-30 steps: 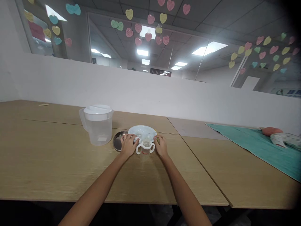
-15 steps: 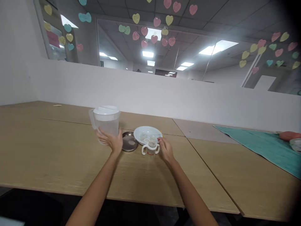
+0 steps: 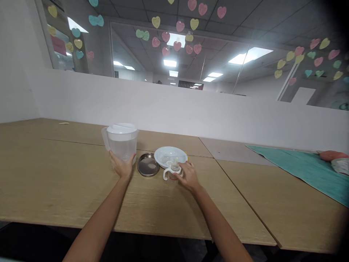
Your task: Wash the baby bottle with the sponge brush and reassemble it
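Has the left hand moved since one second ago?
Yes. The left hand went left, from the cup past the metal dish, and now grips the base of the jug.

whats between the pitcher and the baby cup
In the head view, a small round metal dish sits on the table between the pitcher and the baby cup.

Rectangular ceiling light panels [image 3: 249, 55] glow bright overhead, yet the pale wooden table [image 3: 68, 182] looks dim; edges bend, and the right corners darken.
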Motion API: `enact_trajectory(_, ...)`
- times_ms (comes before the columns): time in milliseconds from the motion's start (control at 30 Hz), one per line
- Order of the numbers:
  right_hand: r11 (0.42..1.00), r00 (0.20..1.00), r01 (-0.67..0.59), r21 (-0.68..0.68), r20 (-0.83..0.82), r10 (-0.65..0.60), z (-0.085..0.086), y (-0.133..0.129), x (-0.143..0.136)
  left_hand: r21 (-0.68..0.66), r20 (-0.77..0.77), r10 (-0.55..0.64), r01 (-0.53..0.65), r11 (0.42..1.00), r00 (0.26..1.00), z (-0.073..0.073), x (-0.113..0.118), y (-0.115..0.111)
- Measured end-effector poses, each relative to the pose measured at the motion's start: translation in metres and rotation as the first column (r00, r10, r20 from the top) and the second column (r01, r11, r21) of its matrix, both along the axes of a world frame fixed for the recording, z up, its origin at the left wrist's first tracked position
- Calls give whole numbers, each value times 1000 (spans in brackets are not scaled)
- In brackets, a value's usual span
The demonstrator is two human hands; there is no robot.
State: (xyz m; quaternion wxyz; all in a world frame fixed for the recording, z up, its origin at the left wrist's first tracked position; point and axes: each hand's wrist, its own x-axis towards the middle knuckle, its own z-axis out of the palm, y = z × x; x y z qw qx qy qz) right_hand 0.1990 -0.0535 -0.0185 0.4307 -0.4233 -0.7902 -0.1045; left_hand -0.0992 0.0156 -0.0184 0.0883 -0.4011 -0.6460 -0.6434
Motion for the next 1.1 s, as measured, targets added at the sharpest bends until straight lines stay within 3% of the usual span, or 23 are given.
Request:
enact_trajectory(167,1000,1000,19,-21,-12,-19,-1,0,-2,36,-13,66,-66,997,998,1,-2,-2)
enact_trajectory(267,999,1000,2,-46,-27,-3,-2,1,-3,29,-101,74,-71,997,992,7,0,-8)
enact_trajectory(467,997,999,8,-72,-32,-11,-3,1,-3,11,-408,-19,25,1000,913,16,16,-21)
enact_trajectory(600,997,999,19,-72,-26,-21,-3,2,-3,-15,-485,-114,122,992,867,15,23,-24)
enact_trajectory(767,999,999,7,-40,-47,-9,-4,2,-4,2,-444,-90,102,995,892,18,26,-25)
enact_trajectory(900,998,998,14,-64,-52,-17,-5,2,-4,57,-290,-34,53,997,956,20,30,-22)
enact_trajectory(1100,994,998,22,-103,-60,-28,-5,3,-4,184,-132,-117,140,973,984,18,38,-22)
